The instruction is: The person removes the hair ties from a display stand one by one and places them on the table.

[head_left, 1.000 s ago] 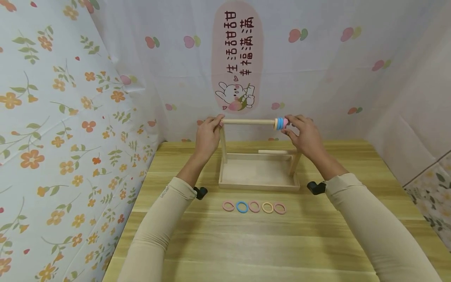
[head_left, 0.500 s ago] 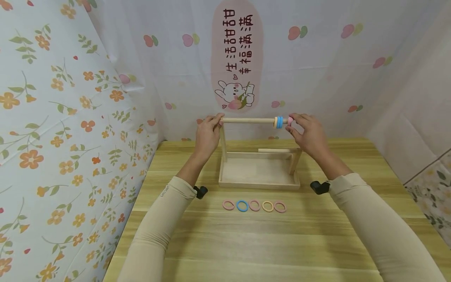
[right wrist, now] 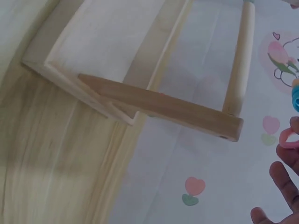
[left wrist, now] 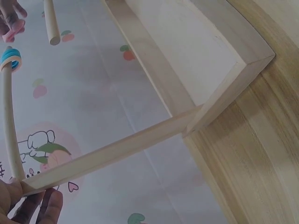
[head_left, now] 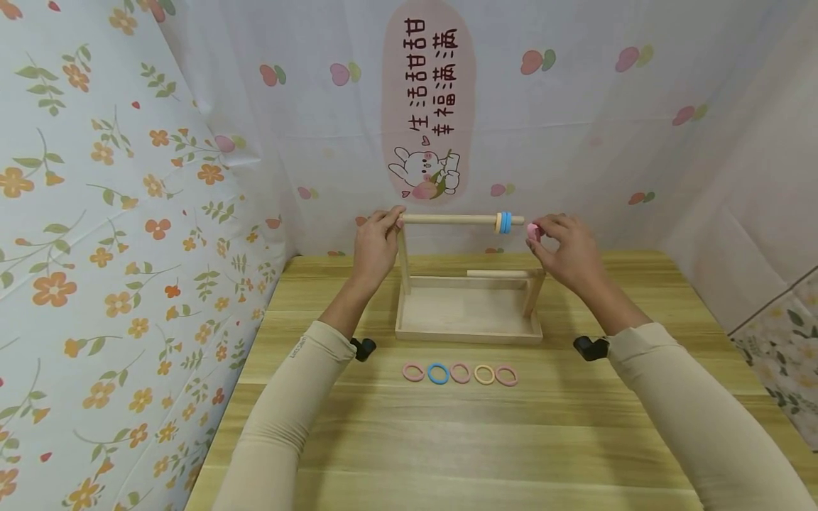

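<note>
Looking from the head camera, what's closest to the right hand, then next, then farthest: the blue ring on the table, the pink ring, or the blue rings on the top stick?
1. Pink ring: pinched in the right hand.
2. Blue rings: left of it, on the top stick.
3. Blue ring: farther left, down on the table.

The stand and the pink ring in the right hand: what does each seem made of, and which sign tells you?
Stand: apparently wood, pale and matt, judging by the faint grain on its post.
Pink ring: smooth, evenly coloured and without visible grain, so perhaps plastic, though painted wood cannot be ruled out.
</note>
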`<control>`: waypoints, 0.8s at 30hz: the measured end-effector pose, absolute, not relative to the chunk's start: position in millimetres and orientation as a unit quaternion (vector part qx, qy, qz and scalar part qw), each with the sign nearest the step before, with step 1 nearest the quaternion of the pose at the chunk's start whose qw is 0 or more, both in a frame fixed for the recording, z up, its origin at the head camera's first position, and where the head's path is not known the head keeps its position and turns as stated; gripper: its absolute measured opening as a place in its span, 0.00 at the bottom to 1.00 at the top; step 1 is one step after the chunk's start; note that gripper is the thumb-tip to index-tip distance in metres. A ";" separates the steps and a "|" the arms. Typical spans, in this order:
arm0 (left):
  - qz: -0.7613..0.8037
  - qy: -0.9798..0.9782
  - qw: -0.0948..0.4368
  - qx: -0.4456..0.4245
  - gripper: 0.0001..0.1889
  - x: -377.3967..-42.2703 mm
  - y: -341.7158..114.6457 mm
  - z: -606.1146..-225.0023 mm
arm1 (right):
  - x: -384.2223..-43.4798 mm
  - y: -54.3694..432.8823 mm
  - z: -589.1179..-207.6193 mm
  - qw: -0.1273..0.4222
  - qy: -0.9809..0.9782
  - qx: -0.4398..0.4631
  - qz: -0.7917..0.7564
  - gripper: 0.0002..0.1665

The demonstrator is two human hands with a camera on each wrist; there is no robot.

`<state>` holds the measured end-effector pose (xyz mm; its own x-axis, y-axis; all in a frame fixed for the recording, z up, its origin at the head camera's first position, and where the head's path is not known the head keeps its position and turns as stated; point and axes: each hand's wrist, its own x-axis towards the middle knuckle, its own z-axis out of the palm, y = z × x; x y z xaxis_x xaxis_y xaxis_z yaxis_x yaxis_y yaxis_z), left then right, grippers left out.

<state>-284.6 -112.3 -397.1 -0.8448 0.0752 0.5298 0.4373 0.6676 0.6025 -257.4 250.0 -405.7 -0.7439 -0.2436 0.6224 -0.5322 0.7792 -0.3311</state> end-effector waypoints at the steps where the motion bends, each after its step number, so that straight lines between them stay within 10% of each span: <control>1: -0.380 -0.882 0.237 -0.144 0.18 -284.5 -112.2 -397.0 | -256.3 251.2 -406.6 0.286 -0.899 0.219 0.249 0.14; 24: -0.379 -0.884 0.237 -0.141 0.18 -286.2 -111.5 -397.3 | -223.8 274.8 -428.0 0.295 -0.894 0.263 0.213 0.11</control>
